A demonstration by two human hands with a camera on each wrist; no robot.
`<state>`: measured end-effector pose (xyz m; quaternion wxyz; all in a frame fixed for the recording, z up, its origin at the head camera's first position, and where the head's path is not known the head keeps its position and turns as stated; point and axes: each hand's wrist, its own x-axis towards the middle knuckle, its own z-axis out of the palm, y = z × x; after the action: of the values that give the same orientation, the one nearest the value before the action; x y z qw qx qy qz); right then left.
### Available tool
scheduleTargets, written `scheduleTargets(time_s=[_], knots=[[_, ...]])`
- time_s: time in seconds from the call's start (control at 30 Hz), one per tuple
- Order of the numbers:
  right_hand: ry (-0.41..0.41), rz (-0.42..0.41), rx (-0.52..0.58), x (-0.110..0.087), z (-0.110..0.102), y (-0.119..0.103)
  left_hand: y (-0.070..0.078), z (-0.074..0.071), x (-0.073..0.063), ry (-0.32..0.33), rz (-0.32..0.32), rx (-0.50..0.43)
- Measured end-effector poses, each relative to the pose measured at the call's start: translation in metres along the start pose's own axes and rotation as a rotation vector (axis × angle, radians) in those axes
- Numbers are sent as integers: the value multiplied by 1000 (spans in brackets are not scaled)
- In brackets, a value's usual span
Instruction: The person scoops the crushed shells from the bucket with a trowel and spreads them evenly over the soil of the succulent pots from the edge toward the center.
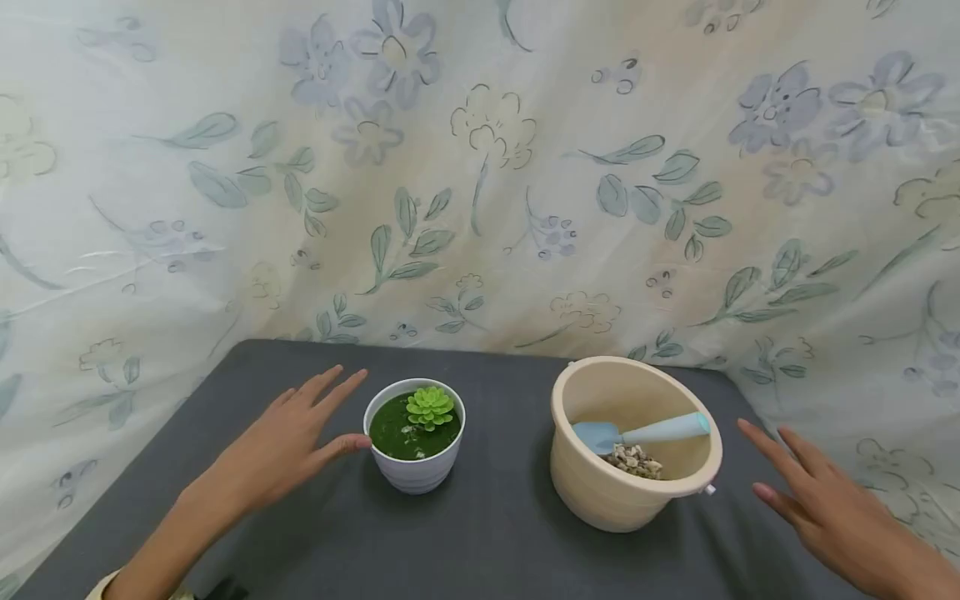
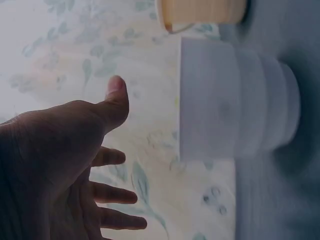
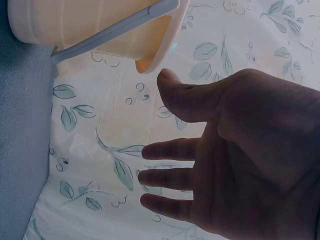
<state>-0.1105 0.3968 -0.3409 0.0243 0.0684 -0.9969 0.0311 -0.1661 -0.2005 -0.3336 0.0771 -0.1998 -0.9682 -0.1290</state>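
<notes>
"Trouble, going left to right: where could it start?"

"With the left hand (image 1: 281, 446). Its fingers are straight and spread, holding nothing, but the thumb is near the rim of the white ridged plant pot (image 1: 416, 477). A careless sideways swing could, I'd guess, topple it, since the pot narrows toward its base."

"And the succulent (image 1: 430, 408)?"

"It sits toward the back right of the dark green fill (image 1: 392, 432). I can't tell how firmly it is set; a jolt might shift it."

"Next, the cream bucket (image 1: 600, 496)?"

"It stands on the dark table (image 1: 495, 533), well apart from the pot. The light-blue trowel (image 1: 667, 429) slants above the gravel (image 1: 636, 463), grip end by the right rim; tipping the bucket could spill both."

"And the right hand (image 1: 840, 517)?"

"Beside the bucket, touching nothing, fingers straight and apart. The lowered bail handle (image 3: 115, 35) could snag them."
</notes>
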Motion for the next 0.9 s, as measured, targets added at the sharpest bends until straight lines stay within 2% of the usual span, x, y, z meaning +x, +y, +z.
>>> scheduleTargets(time_s=[0.13, 0.37, 0.53, 0.63, 0.73, 0.8, 0.9], knots=[[2, -1, 15, 1, -1, 0, 17, -1, 14, 8, 60, -36], [2, -7, 24, 1, -6, -8, 46, 7, 39, -13, 140, -132], [92, -71, 12, -1, -12, -15, 66, 13, 52, -33, 170, -203], [192, -129, -5, 3, -17, -20, 80, 16, 60, -27, 221, -229], [250, -162, -13, 11, -25, -32, 98, 21, 69, -28, 280, -250], [275, -186, -18, 17, -31, -43, 112, 25, 75, -30, 325, -256], [269, -208, -38, 26, -38, -59, 133, 33, 86, -73, 346, -288]])
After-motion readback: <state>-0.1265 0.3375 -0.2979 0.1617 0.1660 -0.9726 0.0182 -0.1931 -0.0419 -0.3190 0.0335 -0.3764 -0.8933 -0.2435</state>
